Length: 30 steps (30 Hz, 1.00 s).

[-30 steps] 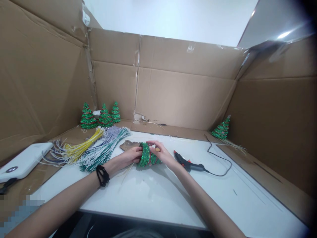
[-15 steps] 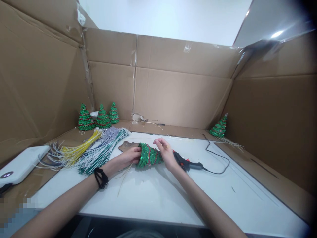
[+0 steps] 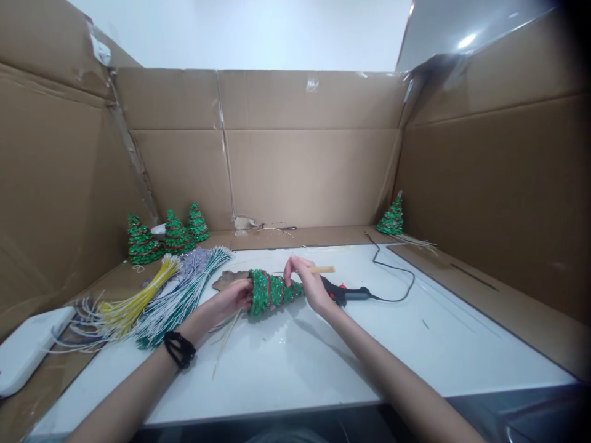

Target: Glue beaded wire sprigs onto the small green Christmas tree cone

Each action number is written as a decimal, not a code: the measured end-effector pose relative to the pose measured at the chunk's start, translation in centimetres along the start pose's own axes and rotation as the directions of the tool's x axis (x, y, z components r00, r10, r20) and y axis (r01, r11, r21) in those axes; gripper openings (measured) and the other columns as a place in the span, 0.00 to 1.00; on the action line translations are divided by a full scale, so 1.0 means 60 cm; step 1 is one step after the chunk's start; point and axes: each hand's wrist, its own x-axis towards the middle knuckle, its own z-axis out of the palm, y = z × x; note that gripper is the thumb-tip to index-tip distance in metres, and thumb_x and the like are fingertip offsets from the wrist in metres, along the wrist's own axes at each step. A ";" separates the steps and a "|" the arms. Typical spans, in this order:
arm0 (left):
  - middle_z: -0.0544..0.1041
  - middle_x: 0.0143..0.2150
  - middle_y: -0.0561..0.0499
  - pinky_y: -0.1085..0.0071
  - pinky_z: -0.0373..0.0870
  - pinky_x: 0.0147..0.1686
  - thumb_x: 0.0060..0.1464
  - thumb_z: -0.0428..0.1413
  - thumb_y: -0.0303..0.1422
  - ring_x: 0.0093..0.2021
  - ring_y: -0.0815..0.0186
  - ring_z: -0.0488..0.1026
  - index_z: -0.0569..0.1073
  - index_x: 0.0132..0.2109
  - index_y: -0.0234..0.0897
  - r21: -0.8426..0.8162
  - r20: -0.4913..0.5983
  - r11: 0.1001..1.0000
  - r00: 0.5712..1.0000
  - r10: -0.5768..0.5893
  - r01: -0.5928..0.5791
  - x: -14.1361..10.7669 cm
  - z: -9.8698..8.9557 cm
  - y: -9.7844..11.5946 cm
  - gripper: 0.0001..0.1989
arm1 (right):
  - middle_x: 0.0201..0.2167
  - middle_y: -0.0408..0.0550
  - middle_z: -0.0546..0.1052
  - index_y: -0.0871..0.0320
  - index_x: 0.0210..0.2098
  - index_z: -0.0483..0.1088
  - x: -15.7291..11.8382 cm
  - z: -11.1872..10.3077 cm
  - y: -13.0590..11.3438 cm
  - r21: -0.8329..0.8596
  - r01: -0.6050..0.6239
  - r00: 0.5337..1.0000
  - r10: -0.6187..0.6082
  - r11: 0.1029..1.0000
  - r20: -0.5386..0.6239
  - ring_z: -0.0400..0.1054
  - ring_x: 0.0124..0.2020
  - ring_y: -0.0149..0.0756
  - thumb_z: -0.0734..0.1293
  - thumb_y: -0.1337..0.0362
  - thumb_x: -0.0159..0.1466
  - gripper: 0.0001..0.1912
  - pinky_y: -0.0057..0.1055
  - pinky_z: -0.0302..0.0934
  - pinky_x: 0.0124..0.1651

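Observation:
A small green Christmas tree (image 3: 268,292) with red trim lies on its side over the table, its tip pointing right. My left hand (image 3: 233,298), a black band at its wrist, is closed on the wide base. Pale thin strands (image 3: 225,344) hang below that base. My right hand (image 3: 308,286) is at the narrow end, its bent fingers near the red trim. A short yellowish stick (image 3: 325,269) juts out from between the right fingers. Behind the right hand lies a black glue gun (image 3: 346,293). A brown, rough-edged piece (image 3: 227,280) sits behind my left hand.
Bundles of white-tipped yellow (image 3: 138,301), lilac and green wires (image 3: 184,304) spread at left. Several finished trees (image 3: 178,237) stand at back left, another tree (image 3: 391,216) at back right. A white device (image 3: 34,347) lies far left. The gun's cord (image 3: 392,269) curves right. Cardboard walls (image 3: 309,178) surround the table.
The camera view has shifted, so the background sits further left. The yellowish stick now shows plainly in my right hand, whose fingers have bent down closer to the tree. My left hand keeps hold of the base.

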 end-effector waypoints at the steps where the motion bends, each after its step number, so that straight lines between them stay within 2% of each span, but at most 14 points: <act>1: 0.60 0.18 0.57 0.77 0.51 0.17 0.44 0.57 0.32 0.18 0.75 0.56 0.67 0.27 0.33 -0.010 -0.001 1.000 1.000 -0.017 0.017 0.000 -0.001 0.002 0.07 | 0.15 0.42 0.64 0.57 0.17 0.62 -0.001 0.001 -0.001 -0.022 0.012 1.000 -0.011 1.000 0.008 0.59 0.22 0.31 0.56 0.51 0.64 0.24 0.30 0.55 0.33; 5: 0.63 0.18 0.55 0.75 0.55 0.18 0.40 0.55 0.34 0.18 0.72 0.59 0.65 0.26 0.35 -0.106 -0.002 0.993 0.998 -0.056 0.056 -0.003 -0.006 0.009 0.07 | 0.14 0.41 0.64 0.57 0.14 0.61 -0.006 0.006 -0.002 -0.045 0.014 0.998 -0.012 0.999 0.063 0.59 0.22 0.31 0.56 0.51 0.64 0.26 0.30 0.56 0.34; 8: 0.65 0.19 0.53 0.74 0.57 0.19 0.40 0.54 0.36 0.19 0.70 0.61 0.66 0.26 0.35 -0.143 0.017 0.987 0.998 -0.067 0.069 -0.010 -0.004 0.015 0.09 | 0.15 0.42 0.64 0.57 0.14 0.60 -0.008 0.008 0.001 -0.078 0.002 0.995 0.006 0.997 0.097 0.59 0.22 0.30 0.56 0.51 0.65 0.26 0.29 0.54 0.32; 14: 0.66 0.20 0.52 0.73 0.56 0.21 0.46 0.53 0.46 0.20 0.70 0.61 0.70 0.31 0.31 -0.068 0.070 0.995 0.996 -0.062 0.067 -0.011 -0.002 0.018 0.19 | 0.14 0.41 0.63 0.57 0.14 0.61 -0.010 0.011 0.006 -0.074 -0.014 0.993 0.023 0.997 0.118 0.59 0.20 0.30 0.55 0.52 0.64 0.26 0.28 0.53 0.28; 19: 0.65 0.21 0.53 0.73 0.54 0.22 0.46 0.54 0.49 0.21 0.70 0.60 0.70 0.31 0.32 -0.036 0.079 0.997 0.995 -0.061 0.064 -0.004 -0.010 0.011 0.21 | 0.14 0.41 0.62 0.57 0.14 0.61 -0.011 0.011 0.004 -0.074 -0.018 0.994 0.026 0.997 0.106 0.59 0.21 0.30 0.55 0.53 0.65 0.26 0.28 0.54 0.29; 24: 0.61 0.18 0.56 0.73 0.50 0.21 0.42 0.58 0.53 0.20 0.72 0.56 0.68 0.30 0.34 0.036 0.084 0.998 0.996 -0.044 0.042 -0.008 0.004 0.014 0.24 | 0.14 0.41 0.63 0.57 0.14 0.60 -0.012 0.013 0.004 -0.100 -0.010 0.993 0.022 0.995 0.118 0.58 0.20 0.30 0.55 0.54 0.65 0.26 0.29 0.53 0.29; 30: 0.57 0.19 0.58 0.73 0.45 0.20 0.42 0.60 0.51 0.20 0.74 0.53 0.68 0.30 0.34 0.090 0.085 0.996 0.996 0.001 -0.009 -0.011 0.008 0.010 0.23 | 0.15 0.41 0.62 0.57 0.14 0.60 -0.013 0.014 0.002 -0.138 -0.008 0.992 0.025 0.990 0.121 0.58 0.21 0.30 0.55 0.53 0.65 0.26 0.29 0.53 0.30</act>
